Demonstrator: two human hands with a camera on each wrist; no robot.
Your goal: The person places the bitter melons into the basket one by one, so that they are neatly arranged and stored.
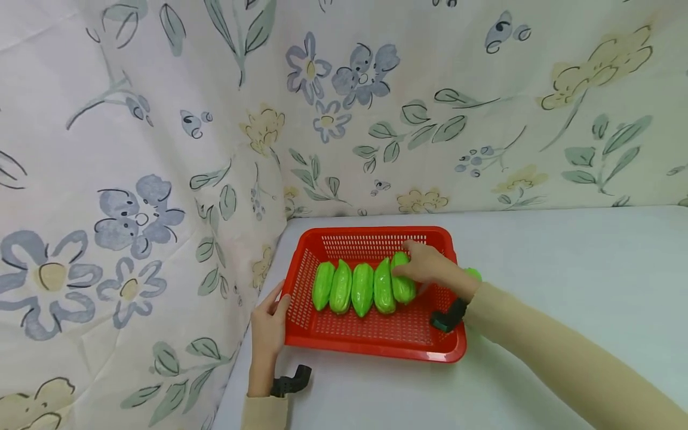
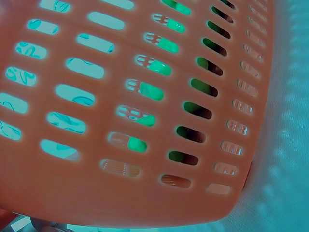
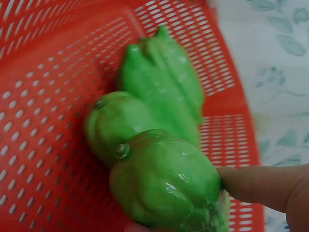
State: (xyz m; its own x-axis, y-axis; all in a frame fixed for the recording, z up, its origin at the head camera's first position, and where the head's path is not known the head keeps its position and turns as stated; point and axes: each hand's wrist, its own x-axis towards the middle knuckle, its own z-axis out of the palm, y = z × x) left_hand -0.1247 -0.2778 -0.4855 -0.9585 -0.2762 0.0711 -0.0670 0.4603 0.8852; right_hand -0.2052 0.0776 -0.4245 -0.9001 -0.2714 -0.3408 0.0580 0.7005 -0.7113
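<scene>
Five glossy green star fruit lie side by side in a row inside a red plastic basket (image 1: 371, 351) with slotted walls. My right hand (image 1: 424, 263) reaches over the basket's right side and holds the rightmost star fruit (image 1: 403, 289) between thumb and fingers. In the right wrist view, that star fruit (image 3: 164, 179) is close up, its stem end toward the camera, with others behind it. My left hand (image 1: 270, 322) grips the basket's left rim, thumb on the inner side. The left wrist view is filled by the basket wall (image 2: 145, 193), green showing through its slots.
Outside the basket's right wall, another green thing (image 1: 473, 273) is partly hidden by my right forearm. The basket stands on a white tabletop (image 1: 564, 269). A floral cloth (image 1: 419, 119) hangs behind and along the left side.
</scene>
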